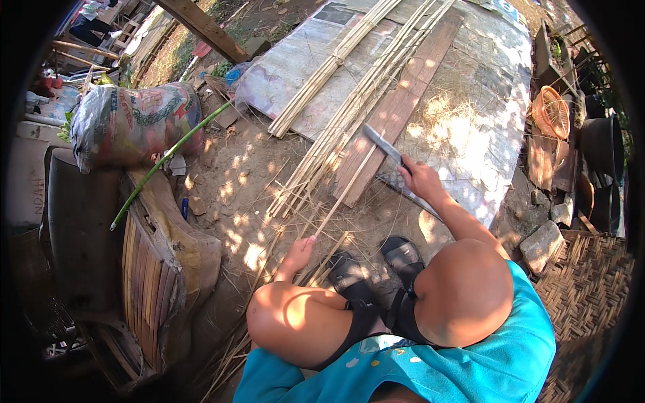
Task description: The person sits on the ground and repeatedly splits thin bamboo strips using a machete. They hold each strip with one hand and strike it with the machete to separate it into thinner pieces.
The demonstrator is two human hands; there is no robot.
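My right hand (420, 178) is closed round the dark handle of a knife (381, 142). Its broad grey blade lies over a long brown wooden board (386, 121) on the ground. Between the fingers of my left hand (297, 255) is the near end of a thin bamboo strip (336, 203). The strip slants up and away to the right, its far end on the board beneath or against the blade; which of the two I cannot tell. Just left of the board lies a loose row of long pale bamboo strips (349, 117), and farther left a tied bundle of strips (332, 64).
A printed sheet (470, 80) covers the ground under the board's far part. To the left are a stuffed sack (138, 121), a green bamboo pole (168, 158) and a wooden slatted piece (144, 282). An orange basket (551, 112), a stone block (541, 246) and woven matting (584, 295) sit right.
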